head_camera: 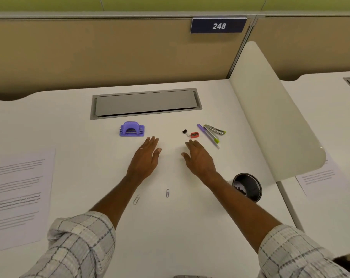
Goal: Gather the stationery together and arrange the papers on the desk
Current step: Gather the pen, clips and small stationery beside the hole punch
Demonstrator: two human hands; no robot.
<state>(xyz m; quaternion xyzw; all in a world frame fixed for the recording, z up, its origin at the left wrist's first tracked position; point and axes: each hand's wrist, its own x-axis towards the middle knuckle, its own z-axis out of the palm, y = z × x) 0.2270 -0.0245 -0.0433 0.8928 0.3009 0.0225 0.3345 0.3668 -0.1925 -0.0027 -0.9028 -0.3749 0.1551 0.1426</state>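
White desk (190,227) fills my view, and I see both hands flat and empty at centre, fingers spread: left hand (145,159), right hand (199,160). At 11 o'clock of the left hand sits a purple hole punch (132,129). At 12 to 1 o'clock of the right hand lie a binder clip (185,131), red sharpener (194,135), pen (208,135) and stapler (215,129). Two paper clips (167,193) lie at 6 o'clock; a printed sheet (17,195) at 9; a black cup (248,186) at 4.

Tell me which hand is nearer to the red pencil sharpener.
Right. The right hand has its fingertips just below the red pencil sharpener, nearly touching it. The left hand lies flat further left, closer to the purple hole punch.
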